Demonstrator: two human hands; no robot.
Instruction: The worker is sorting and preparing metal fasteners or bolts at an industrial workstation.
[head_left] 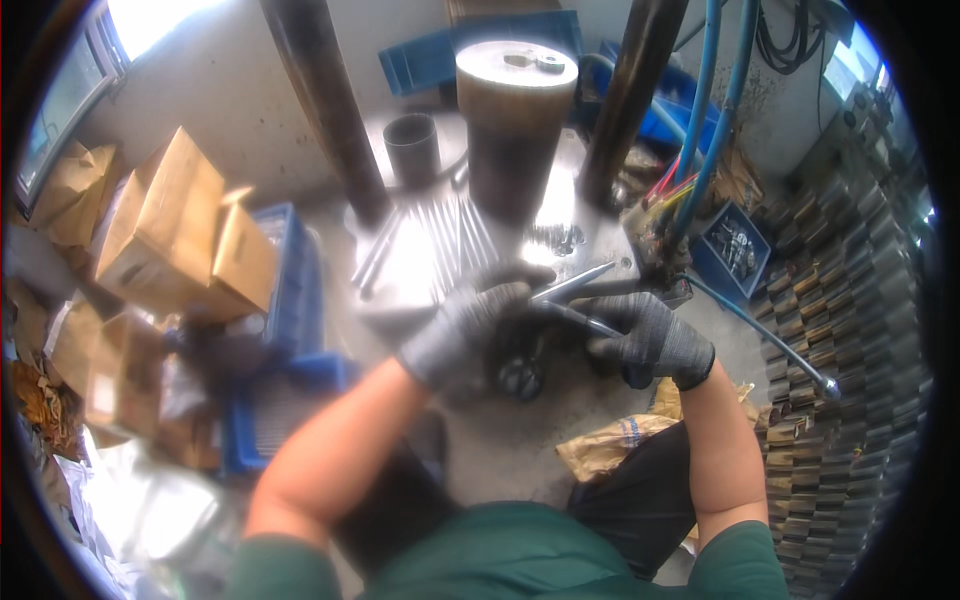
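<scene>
My left hand (468, 318), in a grey knit glove, is closed around the left end of a slim metal rod (580, 281) whose tapered tip points up to the right. A second, darker rod (575, 317) slants down from beside the left hand's fingers into my right hand (652, 338). That hand, gloved the same way, is closed on the rod's right end. Both hands are above the near edge of a metal machine table (620, 240). On the table, left of a thick round column (515, 130), several pale metal rods (435, 235) lie side by side.
Two dark posts (325, 100) (635, 90) rise from the table. A short dark tube (411, 148) stands at the back. Cardboard boxes (165, 230) and blue crates (295, 280) crowd the left. At right are a blue bin of metal parts (735, 250), a lever with a ball end (800, 365) and stacked metal pieces (840, 350).
</scene>
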